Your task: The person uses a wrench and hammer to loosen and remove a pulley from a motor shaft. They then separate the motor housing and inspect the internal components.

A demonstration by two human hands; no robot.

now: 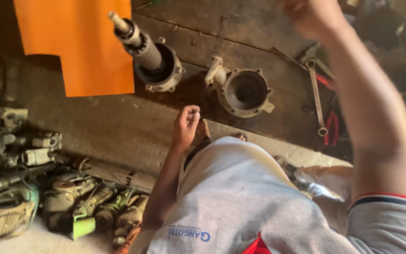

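Note:
My left hand (186,124) hangs at the front edge of the dark wooden bench (118,127), its fingers curled in; I see nothing in them. Just beyond it on the bench lies a round metal pump casing (243,91), open side up. Left of that stands a motor housing with a rotor and shaft (153,56) sticking up out of it. My right arm reaches up across the right side, and my right hand (311,16) is raised at the top edge, blurred and partly cut off. Whether it holds anything is hidden.
An orange sheet (78,44) hangs over the bench's back left. A long ring spanner (316,94) and red-handled pliers (331,124) lie at the right. Several worn power tools and motor parts (48,188) are piled on the floor at lower left.

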